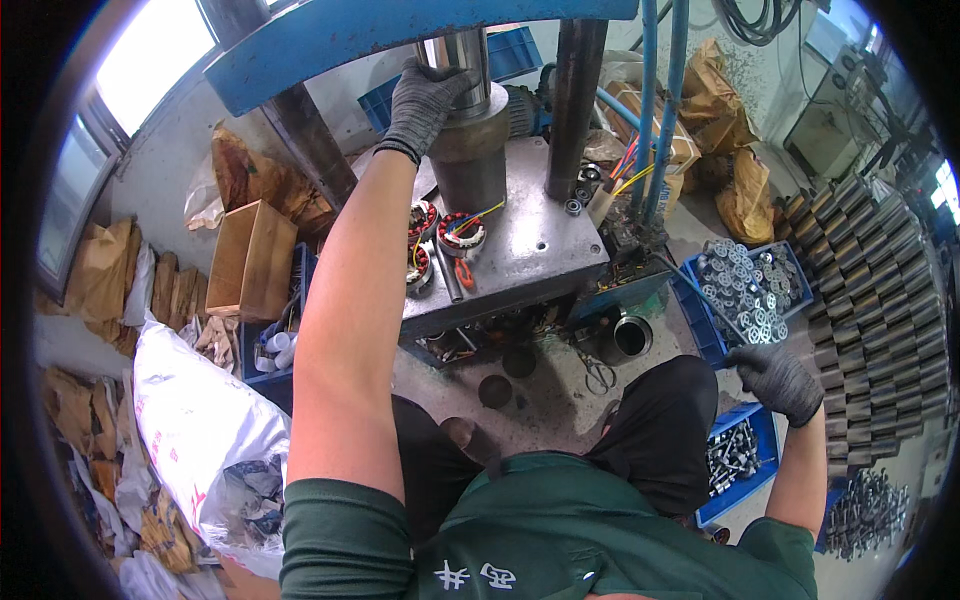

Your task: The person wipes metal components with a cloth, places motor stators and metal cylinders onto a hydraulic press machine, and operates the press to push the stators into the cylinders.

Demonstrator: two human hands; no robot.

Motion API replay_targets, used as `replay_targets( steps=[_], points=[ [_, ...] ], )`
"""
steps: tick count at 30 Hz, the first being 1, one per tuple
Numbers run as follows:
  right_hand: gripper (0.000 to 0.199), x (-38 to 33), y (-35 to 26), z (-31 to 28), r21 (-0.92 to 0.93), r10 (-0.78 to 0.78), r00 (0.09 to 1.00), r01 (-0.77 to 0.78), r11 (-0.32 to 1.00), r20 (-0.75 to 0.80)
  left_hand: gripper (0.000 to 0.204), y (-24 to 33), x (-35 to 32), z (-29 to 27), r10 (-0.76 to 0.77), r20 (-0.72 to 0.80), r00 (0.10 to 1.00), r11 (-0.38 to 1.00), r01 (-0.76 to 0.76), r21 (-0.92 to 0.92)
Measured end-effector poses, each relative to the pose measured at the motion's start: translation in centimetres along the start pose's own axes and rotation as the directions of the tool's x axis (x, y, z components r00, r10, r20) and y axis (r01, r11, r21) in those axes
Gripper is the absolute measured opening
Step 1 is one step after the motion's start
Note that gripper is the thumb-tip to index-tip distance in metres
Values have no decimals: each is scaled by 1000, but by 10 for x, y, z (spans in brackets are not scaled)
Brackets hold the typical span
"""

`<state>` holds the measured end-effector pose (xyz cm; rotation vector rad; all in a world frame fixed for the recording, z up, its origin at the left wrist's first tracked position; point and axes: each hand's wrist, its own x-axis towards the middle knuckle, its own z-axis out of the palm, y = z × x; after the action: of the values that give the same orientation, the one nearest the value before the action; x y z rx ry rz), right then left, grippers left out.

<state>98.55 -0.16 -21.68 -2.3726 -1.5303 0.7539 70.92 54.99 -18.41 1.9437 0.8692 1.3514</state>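
My left hand (422, 100), in a dark grey knit glove, wraps round the side of a shiny metal cylinder (465, 65). The cylinder stands on a thick, dull steel block (470, 160) on the press table (530, 225). My gloved right hand (782, 384) is closed at the near end of a long lever rod (705, 298), which runs to the pump unit beside the press. Several wound motor stators (462, 232) with red coils and coloured wires sit on the table, next to orange-handled pliers (463, 273) and a metal rod (447, 272).
Overhead is the blue press beam (400, 45), between dark steel columns (577, 110). On the right are a blue crate of round metal parts (745, 285), a bin of shafts (735, 460) and stacked metal tubes (870, 320). Scissors (600, 375) lie on the floor. A white sack (200, 420) stands left.
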Motion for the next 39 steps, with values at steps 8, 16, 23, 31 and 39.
replay_targets(
  steps=[8, 16, 23, 31, 39],
  points=[
    [25, -3, -8, -9, 64, 104, 993, -107, 992, 53, 73, 3, -1, 1, -52, -5, 999, 998, 52, 42],
    [14, 63, -16, -54, -406, -419, 636, 176, 896, -648, 81, -4, 3, 3, 40, 11, 999, 999, -40, 8],
    [26, 158, -53, -131, -488, -448, 475, 45, 872, -757, 93, -7, 9, 5, 100, 33, 994, 986, -94, -140],
    [78, 186, -63, -152, -428, -444, 450, 144, 892, -775, 90, 1, -20, 0, 174, -56, 983, 949, -182, -259],
    [82, 165, -67, -160, -342, -287, 575, 14, 940, -766, 71, 2, -194, -24, -116, -118, 986, 700, -3, -714]
  ],
)
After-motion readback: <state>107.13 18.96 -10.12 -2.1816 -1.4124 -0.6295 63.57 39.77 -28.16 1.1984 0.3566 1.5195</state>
